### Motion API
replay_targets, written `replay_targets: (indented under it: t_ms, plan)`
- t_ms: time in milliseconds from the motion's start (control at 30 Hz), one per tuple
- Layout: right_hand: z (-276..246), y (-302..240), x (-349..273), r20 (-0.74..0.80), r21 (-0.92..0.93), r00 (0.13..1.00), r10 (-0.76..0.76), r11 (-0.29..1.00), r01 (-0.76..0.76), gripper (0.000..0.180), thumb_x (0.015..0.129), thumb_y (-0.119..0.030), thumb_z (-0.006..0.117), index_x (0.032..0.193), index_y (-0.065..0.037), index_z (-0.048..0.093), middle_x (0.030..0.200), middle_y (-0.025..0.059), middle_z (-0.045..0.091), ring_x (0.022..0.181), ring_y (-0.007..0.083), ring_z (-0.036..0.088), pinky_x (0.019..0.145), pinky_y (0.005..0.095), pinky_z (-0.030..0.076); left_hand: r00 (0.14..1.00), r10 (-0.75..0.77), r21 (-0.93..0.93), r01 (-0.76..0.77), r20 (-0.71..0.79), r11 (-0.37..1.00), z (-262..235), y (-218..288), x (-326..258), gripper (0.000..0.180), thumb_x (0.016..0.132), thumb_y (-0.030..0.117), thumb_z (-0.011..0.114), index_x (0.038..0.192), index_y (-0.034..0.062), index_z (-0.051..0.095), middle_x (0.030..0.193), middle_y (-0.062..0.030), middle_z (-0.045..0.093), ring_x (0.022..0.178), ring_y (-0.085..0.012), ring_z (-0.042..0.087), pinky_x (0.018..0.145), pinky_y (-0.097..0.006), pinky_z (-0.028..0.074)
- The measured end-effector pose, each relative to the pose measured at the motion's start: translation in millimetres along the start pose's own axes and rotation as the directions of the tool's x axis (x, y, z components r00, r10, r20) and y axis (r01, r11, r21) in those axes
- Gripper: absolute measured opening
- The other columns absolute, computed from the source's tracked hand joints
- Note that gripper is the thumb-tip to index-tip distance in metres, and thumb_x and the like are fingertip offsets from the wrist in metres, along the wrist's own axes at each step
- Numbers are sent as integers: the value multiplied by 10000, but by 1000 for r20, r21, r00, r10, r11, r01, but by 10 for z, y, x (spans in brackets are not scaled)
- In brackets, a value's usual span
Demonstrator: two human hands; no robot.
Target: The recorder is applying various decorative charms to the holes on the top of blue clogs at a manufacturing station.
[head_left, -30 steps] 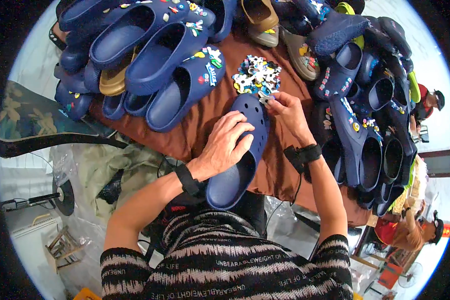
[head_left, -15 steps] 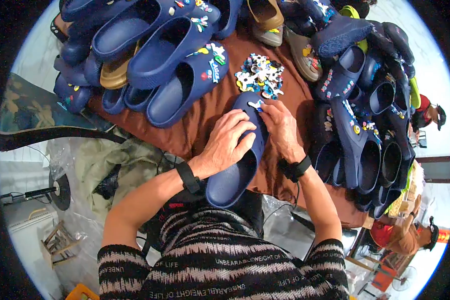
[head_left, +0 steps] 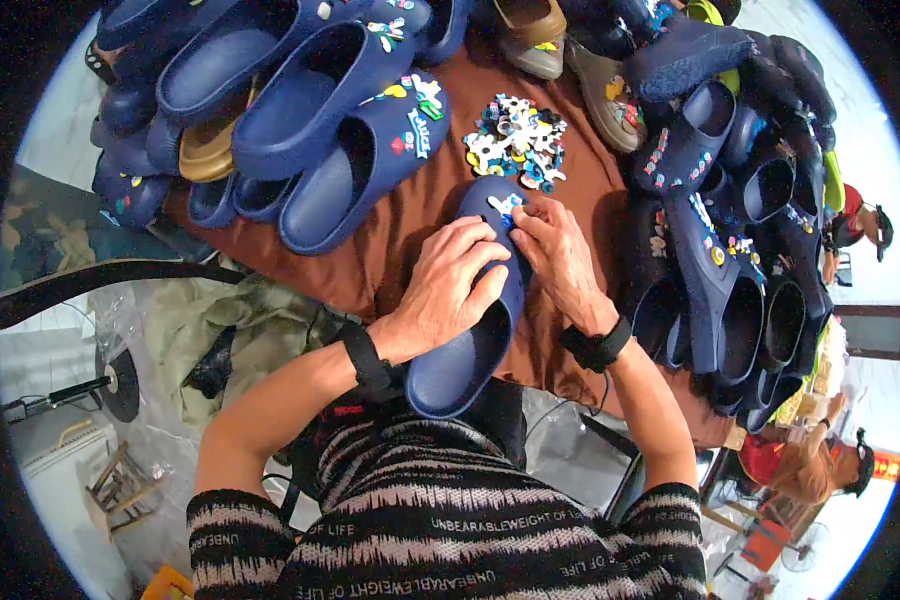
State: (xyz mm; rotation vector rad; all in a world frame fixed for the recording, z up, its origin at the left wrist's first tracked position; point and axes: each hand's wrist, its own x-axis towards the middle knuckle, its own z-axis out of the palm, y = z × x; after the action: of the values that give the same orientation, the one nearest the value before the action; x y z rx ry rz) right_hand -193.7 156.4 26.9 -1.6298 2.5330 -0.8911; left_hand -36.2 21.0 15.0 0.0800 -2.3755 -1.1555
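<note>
A navy blue foam clog lies in front of me at the brown cloth's near edge, toe pointing away. My left hand is closed over its upper, fingers curled across the holes. My right hand pinches at a small white and blue shoe charm on the toe. Part of the charm is covered by those fingertips. Just beyond the toe sits a heap of loose shoe charms in white, black, blue and yellow.
Navy clogs with charms are piled at the left. More dark clogs crowd the right side of the brown cloth. A grey clog lies past the charm heap. Another person sits at far right.
My right fingers have shifted slightly down on the toe, and more of the charm shows, lying flatter. My left hand keeps its hold on the clog. The whole view has shifted a little.
</note>
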Motion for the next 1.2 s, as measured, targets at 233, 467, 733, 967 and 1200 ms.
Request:
replay_targets:
  t_ms: [233,467,733,967,1200]
  plan:
    - [32,20,-68,-19,-41,999,-30,999,30,325,898,-152,698,1212,-70,685,1179,120,617,1035,328,588,890,431,487,1000,23,3,-23,-4,1000,5,-27,-8,229,941,177,576,1092,26,658,1207,-155,590,1281,-359,485,1101,-470,364]
    - [39,67,-81,-59,-43,991,-124,992,122,357,902,-142,682,1248,-62,655,1253,140,594,1135,354,563,958,441,469,998,47,-3,-47,31,999,-25,-32,21,228,927,135,558,1096,17,655,1224,-177,587,1277,-370,494,1103,-471,369]
    - [240,-27,-214,-165,-15,986,21,1000,-24,338,934,-118,638,1269,-71,634,1271,148,559,1147,353,541,960,441,494,996,57,-24,-55,69,998,-63,-28,55,241,926,143,558,1105,11,653,1241,-190,582,1262,-379,504,1102,-469,373]
    - [196,298,73,-295,244,934,201,961,-130,138,930,-136,635,1015,-35,680,1037,173,647,935,373,626,829,446,514,996,61,-39,-59,63,998,-78,-73,64,240,923,144,567,1107,15,650,1233,-197,584,1224,-380,533,1080,-459,403]
    - [312,1023,483,-213,-140,885,414,883,-447,340,934,-332,652,1087,-28,655,1123,199,623,1040,390,589,872,504,485,996,80,-56,-78,28,995,46,-103,161,216,904,138,569,1050,7,660,1208,-200,586,1200,-379,548,1066,-457,422]
